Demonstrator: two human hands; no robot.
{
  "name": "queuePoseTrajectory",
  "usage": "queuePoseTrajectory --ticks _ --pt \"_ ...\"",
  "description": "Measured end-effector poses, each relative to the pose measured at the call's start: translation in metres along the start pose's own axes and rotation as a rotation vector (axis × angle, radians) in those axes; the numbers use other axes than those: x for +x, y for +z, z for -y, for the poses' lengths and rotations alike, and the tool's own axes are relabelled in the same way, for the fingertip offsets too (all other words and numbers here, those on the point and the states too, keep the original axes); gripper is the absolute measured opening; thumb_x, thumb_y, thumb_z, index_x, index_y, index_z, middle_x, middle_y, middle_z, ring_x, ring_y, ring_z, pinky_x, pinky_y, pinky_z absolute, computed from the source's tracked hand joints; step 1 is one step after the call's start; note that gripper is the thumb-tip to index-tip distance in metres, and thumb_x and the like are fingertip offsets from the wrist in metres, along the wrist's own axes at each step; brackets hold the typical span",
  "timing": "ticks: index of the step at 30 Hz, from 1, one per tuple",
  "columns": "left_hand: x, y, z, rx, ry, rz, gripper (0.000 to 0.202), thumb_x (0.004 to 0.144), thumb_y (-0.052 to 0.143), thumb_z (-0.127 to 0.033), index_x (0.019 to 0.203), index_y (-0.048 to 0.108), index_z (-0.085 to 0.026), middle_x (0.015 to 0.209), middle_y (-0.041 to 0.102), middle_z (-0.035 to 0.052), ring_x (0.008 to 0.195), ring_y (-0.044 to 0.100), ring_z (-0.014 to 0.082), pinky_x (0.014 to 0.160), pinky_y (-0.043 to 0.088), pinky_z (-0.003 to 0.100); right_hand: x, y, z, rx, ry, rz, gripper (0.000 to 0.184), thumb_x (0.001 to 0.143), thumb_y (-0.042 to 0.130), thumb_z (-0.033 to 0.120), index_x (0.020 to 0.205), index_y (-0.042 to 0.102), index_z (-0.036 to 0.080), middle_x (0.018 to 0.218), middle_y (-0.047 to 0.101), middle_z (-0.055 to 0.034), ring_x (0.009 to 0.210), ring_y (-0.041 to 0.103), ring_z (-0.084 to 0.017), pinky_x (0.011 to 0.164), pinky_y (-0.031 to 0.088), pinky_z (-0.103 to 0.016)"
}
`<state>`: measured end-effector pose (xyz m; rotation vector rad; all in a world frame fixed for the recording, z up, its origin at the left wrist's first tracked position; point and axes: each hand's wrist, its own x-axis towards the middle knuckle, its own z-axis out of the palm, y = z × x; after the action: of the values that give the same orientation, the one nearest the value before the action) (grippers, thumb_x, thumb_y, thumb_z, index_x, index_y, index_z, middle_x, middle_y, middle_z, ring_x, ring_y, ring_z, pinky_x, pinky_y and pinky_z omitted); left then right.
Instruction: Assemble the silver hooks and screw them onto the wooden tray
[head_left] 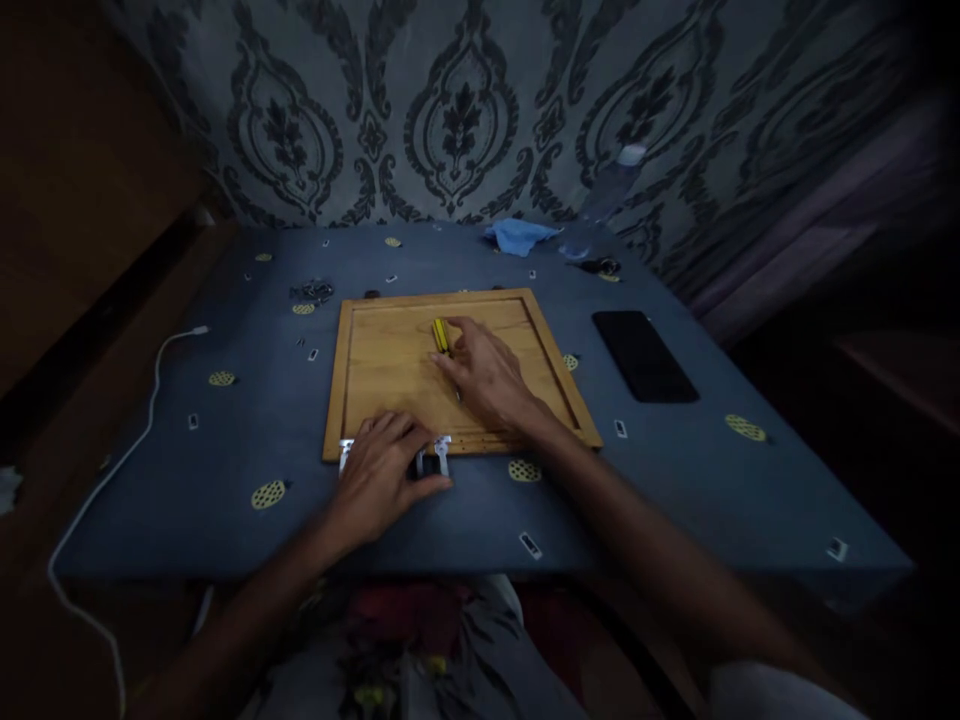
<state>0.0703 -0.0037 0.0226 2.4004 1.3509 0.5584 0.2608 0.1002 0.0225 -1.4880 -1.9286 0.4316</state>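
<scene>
A framed wooden panel [390, 350] lies flat on the table, with small dark holes along its near edge. Over that edge at the left, my left hand [379, 470] is closed on a silver metal fitting [442, 452], partly hidden under my fingers. The fitting has flat end plates resting on the wood and a dark part between them. Above the middle of the panel, my right hand [487, 370] has thumb and fingers closed around a yellow-handled screwdriver [441, 335]. Its thin shaft points toward me, mostly hidden beside my palm.
Blue patterned cloth covers the table [247, 450]. A black phone [645, 358] lies to the right. Farther back are a clear bottle [604, 205], a blue cloth [519, 236], a dark small object [600, 265] and a pile of small metal pieces [313, 290]. A white cable [154, 400] runs along the left.
</scene>
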Motion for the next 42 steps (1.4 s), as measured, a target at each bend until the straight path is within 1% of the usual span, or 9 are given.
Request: queuePoseTrajectory --ticks 4,8,10,13,15,17,19,29,42 --pt "0.001 -0.003 0.000 -0.003 -0.007 0.037 0.039 0.082 0.084 -0.044 0.110 0.070 -0.021 0.107 0.069 0.0048 0.103 0.062 0.0267 0.087 0.045 0.040 0.006 0.016 0.002 0.034 0.061 0.048 0.045 0.085 0.062 0.024 0.130 0.063 0.017 0.110 0.073 -0.0154 0.103 0.066 -0.037 0.093 0.051 -0.054" --pt "0.002 -0.003 0.000 -0.004 -0.002 0.052 0.038 0.082 0.084 -0.044 0.110 0.071 -0.020 0.108 0.068 0.0049 0.103 0.062 0.0266 0.088 0.045 0.040 0.010 0.021 -0.005 0.160 0.129 0.038 0.051 0.078 0.061 0.015 0.129 0.063 0.011 0.095 0.071 -0.0117 0.090 0.066 -0.030 0.088 0.053 -0.048" --pt "0.002 -0.003 0.000 0.004 -0.002 0.049 0.038 0.082 0.085 -0.042 0.110 0.071 -0.020 0.107 0.068 0.0051 0.103 0.062 0.0268 0.088 0.045 0.040 0.011 0.018 -0.007 0.267 0.162 0.048 0.049 0.077 0.063 0.018 0.126 0.064 0.011 0.085 0.067 -0.0060 0.072 0.062 -0.021 0.072 0.055 -0.038" --pt "0.002 -0.002 0.001 0.011 0.004 0.034 0.037 0.083 0.084 -0.042 0.110 0.070 -0.021 0.107 0.068 0.0047 0.104 0.061 0.0267 0.088 0.046 0.040 0.005 0.006 -0.003 0.434 0.183 0.068 0.038 0.083 0.060 0.030 0.117 0.067 0.014 0.076 0.059 0.0009 0.053 0.048 -0.011 0.052 0.045 -0.027" --pt "0.002 -0.002 0.002 0.005 0.007 0.038 0.036 0.084 0.083 -0.043 0.111 0.070 -0.022 0.107 0.067 0.0045 0.104 0.061 0.0266 0.088 0.046 0.040 -0.005 -0.005 0.003 0.551 0.175 0.072 0.031 0.086 0.056 0.034 0.108 0.069 0.016 0.068 0.053 0.0045 0.048 0.041 -0.008 0.048 0.038 -0.023" --pt "0.002 -0.002 0.002 -0.008 0.003 0.045 0.037 0.084 0.082 -0.044 0.111 0.071 -0.022 0.108 0.067 0.0049 0.103 0.061 0.0267 0.088 0.046 0.040 -0.018 -0.013 0.009 0.860 0.177 0.077 0.029 0.081 0.066 0.037 0.102 0.070 0.018 0.061 0.049 0.0073 0.047 0.039 -0.006 0.046 0.035 -0.022" --pt "0.002 -0.002 0.003 -0.017 -0.003 0.045 0.037 0.084 0.082 -0.045 0.111 0.071 -0.022 0.107 0.067 0.0052 0.103 0.061 0.0268 0.088 0.046 0.040 -0.031 -0.017 0.013 0.945 0.188 0.055 0.028 0.079 0.072 0.042 0.093 0.070 0.018 0.063 0.053 0.0064 0.047 0.043 -0.006 0.046 0.037 -0.021" --pt "0.001 -0.002 0.001 -0.011 -0.018 0.052 0.040 0.084 0.082 -0.047 0.112 0.071 -0.021 0.107 0.067 0.0046 0.103 0.061 0.0267 0.088 0.046 0.039 -0.050 -0.015 0.020 0.926 0.133 -0.217 0.046 0.080 0.075 0.065 0.084 0.063 0.021 0.075 0.062 0.0041 0.047 0.053 -0.005 0.044 0.044 -0.021" --pt "0.001 -0.002 0.000 0.025 -0.009 0.043 0.038 0.084 0.081 -0.048 0.109 0.071 -0.021 0.107 0.066 0.0046 0.104 0.061 0.0267 0.088 0.047 0.040 -0.059 -0.013 0.025 0.742 0.009 -0.173 0.042 0.089 0.066 0.064 0.090 0.061 0.022 0.068 0.059 0.0053 0.047 0.056 -0.008 0.047 0.048 -0.025"
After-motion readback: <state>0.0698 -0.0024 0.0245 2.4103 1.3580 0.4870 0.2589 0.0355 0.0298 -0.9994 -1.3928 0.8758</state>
